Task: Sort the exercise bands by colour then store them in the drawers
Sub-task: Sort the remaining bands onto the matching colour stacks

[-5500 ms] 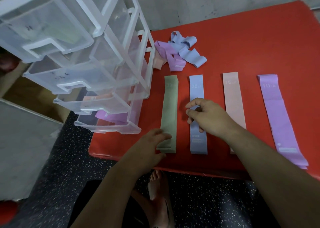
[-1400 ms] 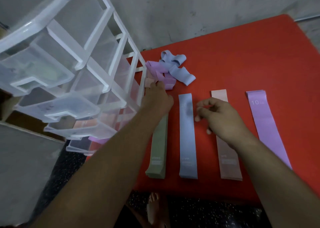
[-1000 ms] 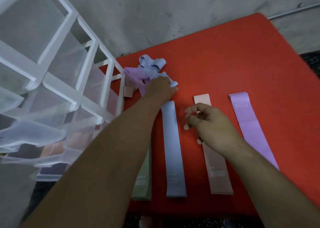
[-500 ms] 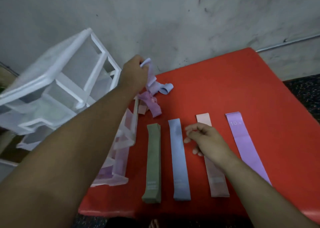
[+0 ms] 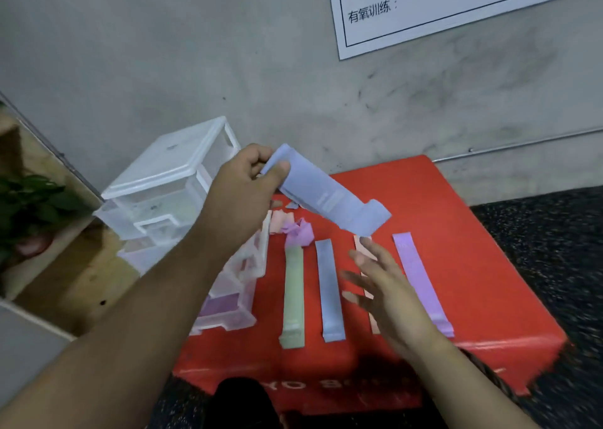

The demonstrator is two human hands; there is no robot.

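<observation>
Blue band hangs limp above the red table, end-pinched by left hand; empty, splayed right hand should catch its loose end.
</observation>
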